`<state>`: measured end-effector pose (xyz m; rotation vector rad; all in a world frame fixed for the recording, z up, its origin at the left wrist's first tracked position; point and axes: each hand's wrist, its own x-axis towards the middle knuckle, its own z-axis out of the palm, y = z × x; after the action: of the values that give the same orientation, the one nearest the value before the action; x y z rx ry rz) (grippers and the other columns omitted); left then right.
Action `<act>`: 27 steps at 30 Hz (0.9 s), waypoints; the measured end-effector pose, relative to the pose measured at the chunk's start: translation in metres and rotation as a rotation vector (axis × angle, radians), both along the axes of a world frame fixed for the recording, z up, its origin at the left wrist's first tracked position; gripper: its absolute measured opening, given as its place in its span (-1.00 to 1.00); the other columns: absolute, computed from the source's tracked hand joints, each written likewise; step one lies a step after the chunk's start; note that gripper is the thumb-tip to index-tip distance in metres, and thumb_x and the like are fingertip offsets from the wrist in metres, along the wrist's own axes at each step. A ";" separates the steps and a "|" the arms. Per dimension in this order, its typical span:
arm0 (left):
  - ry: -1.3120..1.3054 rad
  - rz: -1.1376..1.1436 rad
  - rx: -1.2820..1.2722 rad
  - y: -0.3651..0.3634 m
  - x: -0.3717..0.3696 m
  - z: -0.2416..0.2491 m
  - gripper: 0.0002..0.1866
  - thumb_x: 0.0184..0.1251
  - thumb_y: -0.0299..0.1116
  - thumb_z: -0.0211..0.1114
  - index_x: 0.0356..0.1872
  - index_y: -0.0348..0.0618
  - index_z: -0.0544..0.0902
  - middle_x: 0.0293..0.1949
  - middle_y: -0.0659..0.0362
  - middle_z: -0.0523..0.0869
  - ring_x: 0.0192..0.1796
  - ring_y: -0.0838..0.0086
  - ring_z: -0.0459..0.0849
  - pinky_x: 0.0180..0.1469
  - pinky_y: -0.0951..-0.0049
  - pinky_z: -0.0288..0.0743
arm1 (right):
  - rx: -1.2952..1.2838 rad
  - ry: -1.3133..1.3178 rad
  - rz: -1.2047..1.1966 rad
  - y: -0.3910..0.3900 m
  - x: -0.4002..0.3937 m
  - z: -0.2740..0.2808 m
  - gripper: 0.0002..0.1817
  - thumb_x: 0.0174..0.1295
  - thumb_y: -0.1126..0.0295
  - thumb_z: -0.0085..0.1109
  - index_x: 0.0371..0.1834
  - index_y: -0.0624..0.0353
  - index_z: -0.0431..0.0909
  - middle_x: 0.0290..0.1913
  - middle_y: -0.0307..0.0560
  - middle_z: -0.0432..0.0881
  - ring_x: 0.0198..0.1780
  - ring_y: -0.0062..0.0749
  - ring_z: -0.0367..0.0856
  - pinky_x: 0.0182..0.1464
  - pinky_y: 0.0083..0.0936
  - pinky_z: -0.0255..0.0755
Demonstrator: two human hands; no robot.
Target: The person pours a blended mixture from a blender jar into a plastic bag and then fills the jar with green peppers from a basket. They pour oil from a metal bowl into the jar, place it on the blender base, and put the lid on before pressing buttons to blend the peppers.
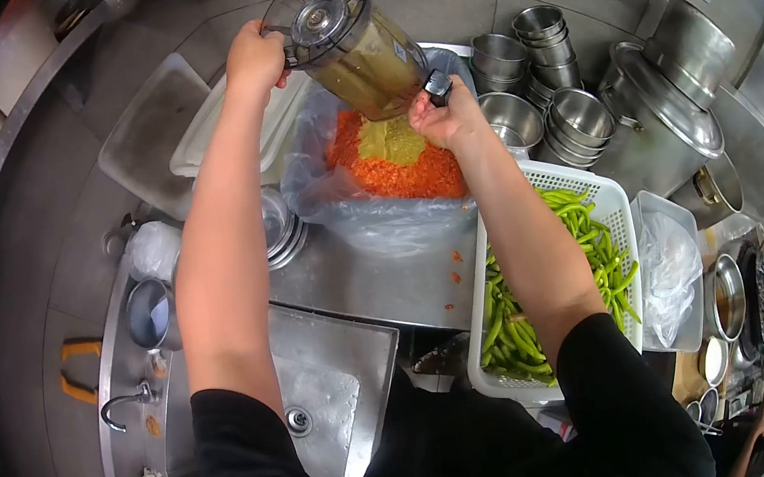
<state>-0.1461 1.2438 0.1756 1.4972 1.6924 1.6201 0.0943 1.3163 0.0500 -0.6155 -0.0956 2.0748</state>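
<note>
A clear blender jar [369, 66] is tilted over a plastic-lined tub [312, 185], its base with a metal hub toward the upper left. Wet yellowish residue coats its inside. My left hand [252, 61] is closed on the base edge. At the jar's lower right, my right hand [448, 116] grips it beside a black fitting, probably the handle. In the tub lies an orange-red chopped mass [407, 175], with a yellow-green mash [392, 144] on top. The jar's mouth is partly hidden from me.
A white basket [485, 360] of green chilies [516, 341] sits under my right forearm. Steel bowls [583, 115] and a large lidded pot [653, 97] stand to the right. A sink [322, 372] is at front left. Orange scraps dot the steel counter [377, 273].
</note>
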 end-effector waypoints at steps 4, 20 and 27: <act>0.066 -0.017 -0.024 0.013 -0.005 0.004 -0.54 0.31 -0.46 0.06 0.21 -0.46 0.45 -0.54 0.07 0.63 -0.68 0.47 0.53 -0.71 0.43 0.35 | -0.011 -0.006 -0.017 0.004 -0.002 -0.002 -0.64 0.30 0.06 0.08 -0.33 0.17 0.42 -0.47 -0.11 0.44 -0.50 -0.35 0.43 -0.37 -0.42 0.46; 0.142 0.013 -0.072 0.027 0.000 0.004 -0.50 0.34 -0.44 0.09 0.28 -0.43 0.40 -0.53 0.04 0.65 -0.67 0.44 0.57 -0.69 0.42 0.41 | 0.021 -0.035 0.038 0.008 0.002 -0.008 -0.51 0.39 -0.09 -0.11 -0.44 0.14 0.37 -0.58 -0.15 0.41 -0.54 -0.37 0.37 -0.43 -0.46 0.37; 0.117 -0.006 -0.045 0.023 0.005 0.004 -0.49 0.31 -0.49 0.03 0.29 -0.46 0.37 -0.57 0.07 0.57 -0.73 0.47 0.43 -0.72 0.41 0.26 | 0.024 -0.032 -0.004 0.001 0.001 -0.010 -0.56 0.35 -0.02 -0.06 -0.46 0.15 0.38 -0.58 -0.14 0.42 -0.55 -0.37 0.39 -0.44 -0.44 0.36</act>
<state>-0.1411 1.2668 0.1799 1.6014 1.7720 1.5084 0.0950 1.3169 0.0403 -0.6338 -0.1375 2.0578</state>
